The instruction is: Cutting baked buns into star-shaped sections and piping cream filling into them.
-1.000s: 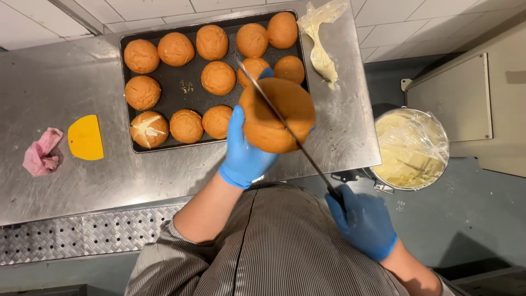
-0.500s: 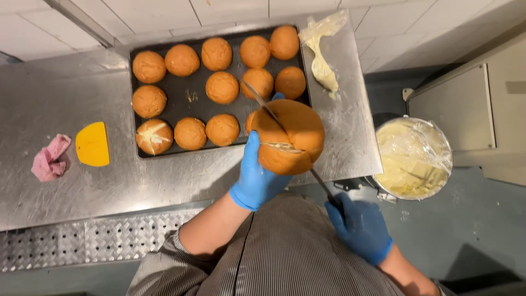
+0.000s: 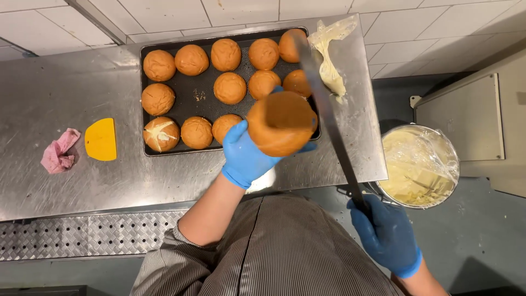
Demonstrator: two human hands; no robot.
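My left hand (image 3: pixel 247 156), in a blue glove, holds a round brown bun (image 3: pixel 280 123) up above the front right corner of the black baking tray (image 3: pixel 204 96). My right hand (image 3: pixel 386 235), also gloved in blue, grips the handle of a long knife (image 3: pixel 323 107). The blade slants up past the right side of the held bun, apart from it. Several more buns (image 3: pixel 230 87) lie in rows on the tray; one at the front left (image 3: pixel 160 134) shows a pale cut face.
A filled piping bag (image 3: pixel 329 55) lies right of the tray. A yellow scraper (image 3: pixel 101 140) and a pink cloth (image 3: pixel 59 151) lie on the steel table (image 3: pixel 66 87) at left. A round tub of cream (image 3: pixel 419 164) covered in film stands off the table's right end.
The knife has come out of the bun and swung to its right side. The bun has shifted slightly left and up in my left hand.
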